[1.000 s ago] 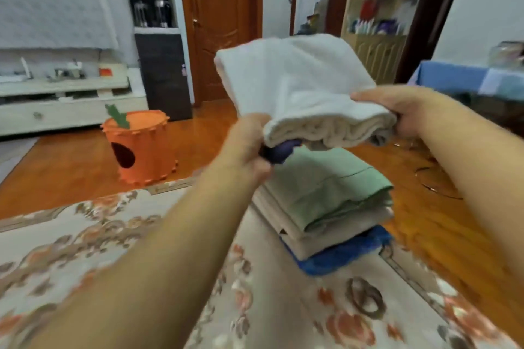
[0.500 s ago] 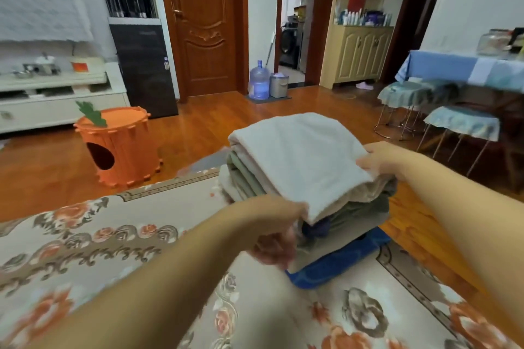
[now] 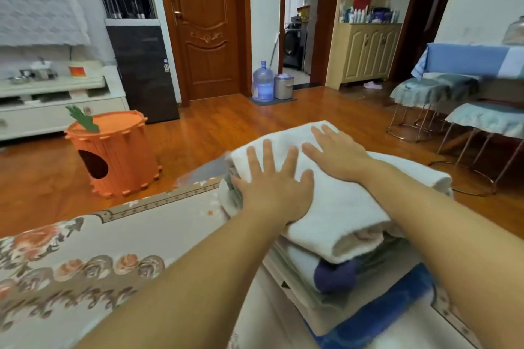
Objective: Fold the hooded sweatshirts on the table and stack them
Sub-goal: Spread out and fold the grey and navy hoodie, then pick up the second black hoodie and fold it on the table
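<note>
1. Both hands lie flat with fingers straight and spread, gripping nothing: the left hand (image 3: 273, 191) presses the near-left part of the white folded sweatshirt (image 3: 337, 201), and the right hand (image 3: 337, 154) presses its far side.
2. That white sweatshirt sits on top of the stack (image 3: 340, 272), over pale, greenish, purple and blue folded layers beneath it.
3. The stack rests at the right edge of the table, on the floral tablecloth (image 3: 113, 258).
4. Progress looks late: the top garment is folded and placed, and only flattening appears to be in hand.
5. No unfolded sweatshirt shows on the visible cloth, so little seems left.
6. Beyond, an orange carrot-topped stool (image 3: 113, 153) stands on the wooden floor.
</note>
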The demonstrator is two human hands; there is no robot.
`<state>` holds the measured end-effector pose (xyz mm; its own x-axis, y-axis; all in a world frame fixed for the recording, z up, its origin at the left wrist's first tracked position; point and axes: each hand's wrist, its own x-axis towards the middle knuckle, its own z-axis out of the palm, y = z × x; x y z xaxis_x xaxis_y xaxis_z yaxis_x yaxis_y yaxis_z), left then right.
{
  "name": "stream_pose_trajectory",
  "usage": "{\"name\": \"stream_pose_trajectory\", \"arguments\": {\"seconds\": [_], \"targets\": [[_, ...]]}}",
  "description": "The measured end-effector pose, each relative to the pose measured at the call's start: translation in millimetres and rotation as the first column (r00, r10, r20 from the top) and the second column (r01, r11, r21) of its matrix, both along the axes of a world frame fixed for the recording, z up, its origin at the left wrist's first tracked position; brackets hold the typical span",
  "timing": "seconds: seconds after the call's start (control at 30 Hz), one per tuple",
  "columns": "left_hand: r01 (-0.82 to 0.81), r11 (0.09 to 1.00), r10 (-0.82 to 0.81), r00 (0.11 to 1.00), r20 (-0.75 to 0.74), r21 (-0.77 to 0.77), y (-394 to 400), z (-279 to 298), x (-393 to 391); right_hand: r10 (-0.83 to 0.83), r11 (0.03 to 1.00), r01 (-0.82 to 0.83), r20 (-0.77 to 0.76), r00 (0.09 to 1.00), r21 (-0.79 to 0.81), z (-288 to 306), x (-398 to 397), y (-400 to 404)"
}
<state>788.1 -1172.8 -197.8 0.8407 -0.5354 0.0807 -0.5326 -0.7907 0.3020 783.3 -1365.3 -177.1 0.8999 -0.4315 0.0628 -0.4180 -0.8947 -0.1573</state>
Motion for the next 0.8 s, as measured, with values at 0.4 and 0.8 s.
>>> {"name": "stream_pose_trajectory", "arguments": {"seconds": [0.4, 0.8], "targets": [[0.193, 0.964, -0.172, 0.977, -0.127, 0.181, 111, 66, -67, -0.067, 0.912, -0.010, -0.174, 0.982, -0.409, 106, -71, 142], [-0.480, 0.872, 0.477, 0.877, 0.057, 0.094, 618, 108, -308, 0.778, 0.621, -0.784, 0.118, 0.617, 0.003, 110, -221, 596]]}}
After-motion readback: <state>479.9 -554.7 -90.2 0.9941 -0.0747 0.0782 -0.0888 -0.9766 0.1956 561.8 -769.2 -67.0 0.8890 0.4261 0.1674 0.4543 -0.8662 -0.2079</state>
